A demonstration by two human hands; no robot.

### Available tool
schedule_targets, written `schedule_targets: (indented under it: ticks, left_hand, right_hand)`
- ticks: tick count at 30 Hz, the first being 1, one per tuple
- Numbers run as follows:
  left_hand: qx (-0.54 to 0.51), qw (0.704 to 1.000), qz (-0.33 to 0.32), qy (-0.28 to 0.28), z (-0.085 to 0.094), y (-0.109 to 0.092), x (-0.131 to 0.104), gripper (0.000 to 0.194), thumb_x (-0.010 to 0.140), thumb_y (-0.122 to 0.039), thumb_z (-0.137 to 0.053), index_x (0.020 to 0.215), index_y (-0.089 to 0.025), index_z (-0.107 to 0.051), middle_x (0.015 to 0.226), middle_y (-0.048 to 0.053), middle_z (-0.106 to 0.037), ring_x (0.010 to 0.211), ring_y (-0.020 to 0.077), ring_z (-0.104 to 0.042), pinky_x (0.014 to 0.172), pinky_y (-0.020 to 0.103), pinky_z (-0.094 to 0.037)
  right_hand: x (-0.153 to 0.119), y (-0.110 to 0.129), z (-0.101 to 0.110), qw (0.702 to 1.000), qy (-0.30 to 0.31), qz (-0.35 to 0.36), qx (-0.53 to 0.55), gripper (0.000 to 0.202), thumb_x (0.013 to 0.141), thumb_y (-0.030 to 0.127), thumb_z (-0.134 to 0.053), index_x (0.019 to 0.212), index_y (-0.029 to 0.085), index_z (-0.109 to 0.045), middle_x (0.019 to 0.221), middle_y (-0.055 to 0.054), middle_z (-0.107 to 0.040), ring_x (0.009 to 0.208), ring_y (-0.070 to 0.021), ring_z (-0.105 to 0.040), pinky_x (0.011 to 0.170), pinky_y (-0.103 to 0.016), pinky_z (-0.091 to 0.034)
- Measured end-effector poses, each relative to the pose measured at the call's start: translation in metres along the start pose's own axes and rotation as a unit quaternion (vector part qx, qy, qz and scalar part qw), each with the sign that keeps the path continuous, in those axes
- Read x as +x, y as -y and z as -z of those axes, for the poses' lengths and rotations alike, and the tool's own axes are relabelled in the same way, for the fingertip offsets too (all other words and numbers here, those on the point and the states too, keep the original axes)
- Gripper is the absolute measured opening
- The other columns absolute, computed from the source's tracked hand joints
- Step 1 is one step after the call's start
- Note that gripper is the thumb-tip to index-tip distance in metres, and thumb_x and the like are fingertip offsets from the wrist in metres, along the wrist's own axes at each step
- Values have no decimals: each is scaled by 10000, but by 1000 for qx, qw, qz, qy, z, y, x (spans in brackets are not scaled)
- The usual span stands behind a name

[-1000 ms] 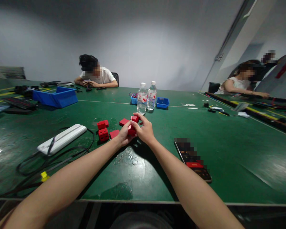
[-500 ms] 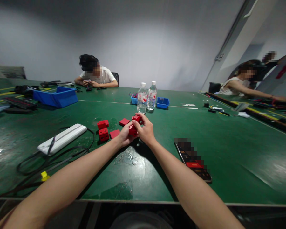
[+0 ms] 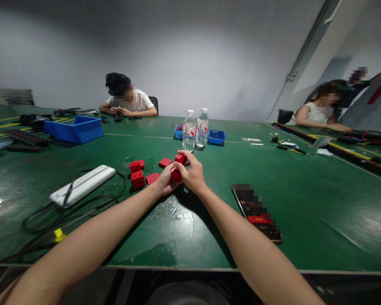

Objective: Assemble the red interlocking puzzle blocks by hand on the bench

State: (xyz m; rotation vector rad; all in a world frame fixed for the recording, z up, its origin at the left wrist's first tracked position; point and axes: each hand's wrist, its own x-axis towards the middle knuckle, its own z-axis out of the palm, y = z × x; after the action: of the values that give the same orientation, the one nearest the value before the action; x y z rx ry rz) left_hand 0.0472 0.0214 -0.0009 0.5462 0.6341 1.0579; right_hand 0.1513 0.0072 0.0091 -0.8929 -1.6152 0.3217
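In front of the front bottle (image 3: 189, 132), over the table (image 3: 298, 212), the person's two hands are closed around red pieces. The left hand (image 3: 167, 182) has its fingers bent around the lower piece (image 3: 176, 174); the right hand (image 3: 194, 173) pinches the upper piece (image 3: 180, 158) between thumb and fingers. Whether these two are joined already, I cannot tell. To the left of that bottle, and nearer to the person, four more lie outside the hands: two blocks (image 3: 137, 179) (image 3: 137, 165) and two flat pieces (image 3: 153, 178) (image 3: 165, 162). So I would judge the handling is in the middle, with these four not taken up. The front bottle and the rear bottle (image 3: 202, 129) carry labels in red and white, but the words are too small for reading. On the phone (image 3: 246, 207), to the right of the front bottle, orange digits look like "00"; the rest is blurred. No brand is readable.
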Motion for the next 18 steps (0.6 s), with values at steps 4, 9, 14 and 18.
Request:
schedule_targets:
  ticks: [4, 9, 14, 18]
  left_hand:
    - [11, 1000, 5, 4, 1, 0, 0, 321, 910, -244, -405, 1090, -90, -621, 676, 76, -668, 500, 141, -617, 505, 222, -514]
    - [7, 1000, 7, 2, -2, -1, -3, 320, 919, -268, -413, 1077, -86, -625, 666, 74, -667, 496, 139, -618, 508, 224, -522]
    - [-12, 1000, 5, 5, -4, -1, -4, 290, 910, -269, -450, 1057, -102, -636, 705, 78, -682, 574, 156, -657, 573, 241, -549]
    - [-15, 1000, 7, 3, -3, -1, -3, 269, 897, -266, -480, 1035, -103, -643, 702, 75, -683, 572, 154, -656, 574, 238, -550]
  right_hand:
    - [0, -1, 0, 1000, 10, -9, 0, 308, 799, 273, -599, 1101, 215, -606, 1129, -64, -649, 1013, -192, -611, 914, -323, -470]
    - [0, -3, -1, 1000, 16, -4, 0, 305, 830, 311, -560, 1115, 208, -592, 1131, -68, -643, 1008, -188, -608, 911, -319, -465]
    - [0, -2, -2, 1000, 11, -3, 0, 303, 841, 323, -541, 1116, 203, -581, 1122, -73, -639, 1012, -190, -601, 920, -325, -458]
    - [-1, -2, -2, 1000, 10, -3, -4, 298, 840, 309, -532, 1118, 211, -574, 1119, -67, -636, 1013, -187, -598, 922, -327, -458]
